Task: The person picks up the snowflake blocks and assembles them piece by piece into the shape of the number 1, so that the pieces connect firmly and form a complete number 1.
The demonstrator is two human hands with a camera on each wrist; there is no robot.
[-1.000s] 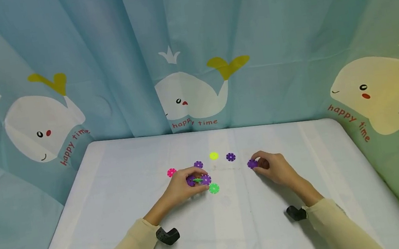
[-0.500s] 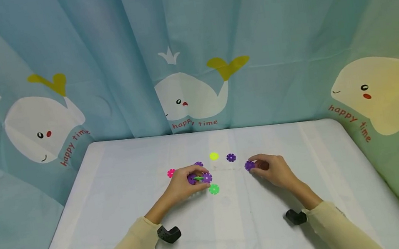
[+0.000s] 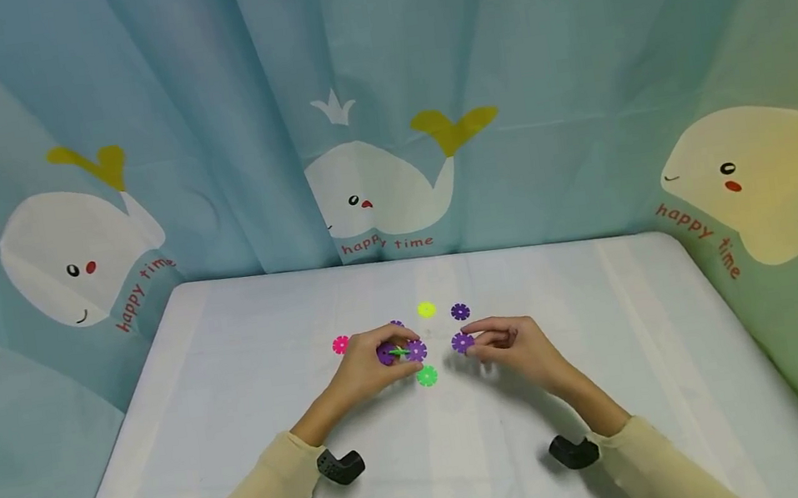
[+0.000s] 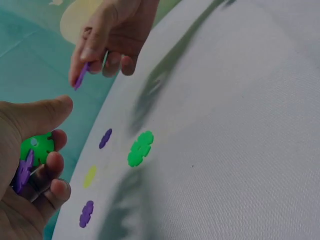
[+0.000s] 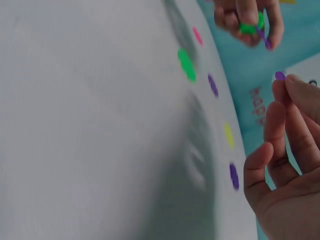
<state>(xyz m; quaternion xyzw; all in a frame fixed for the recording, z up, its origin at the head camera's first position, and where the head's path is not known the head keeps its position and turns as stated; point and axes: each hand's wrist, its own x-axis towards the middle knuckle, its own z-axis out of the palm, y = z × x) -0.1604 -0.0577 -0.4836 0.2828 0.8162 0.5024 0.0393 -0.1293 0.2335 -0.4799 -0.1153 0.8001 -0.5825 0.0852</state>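
Note:
In the head view my left hand (image 3: 367, 362) holds a small joined piece of plastic snowflake discs (image 3: 416, 351), purple at both ends with a green disc (image 4: 37, 149) slotted between. Opposite it, my right hand (image 3: 525, 347) pinches a single purple snowflake disc (image 3: 462, 343) by its edge between thumb and fingertips. A short gap separates this disc from the joined piece, and both are held above the table. Below the left fingertips lies a green snowflake disc (image 3: 427, 376). A purple disc (image 4: 86, 214) on the table is mostly hidden behind the left hand in the head view.
On the white-covered table (image 3: 249, 319) lie a pink disc (image 3: 340, 345) left of the hands, a yellow disc (image 3: 426, 310) and a dark purple disc (image 3: 460, 311) farther back. A blue whale-print curtain (image 3: 532, 55) hangs behind the table. Black wrist cameras (image 3: 340, 466) sit at both cuffs.
My right hand has moved left with its purple disc, closing in on the joined piece. The left hand has shifted only slightly, still holding its discs.

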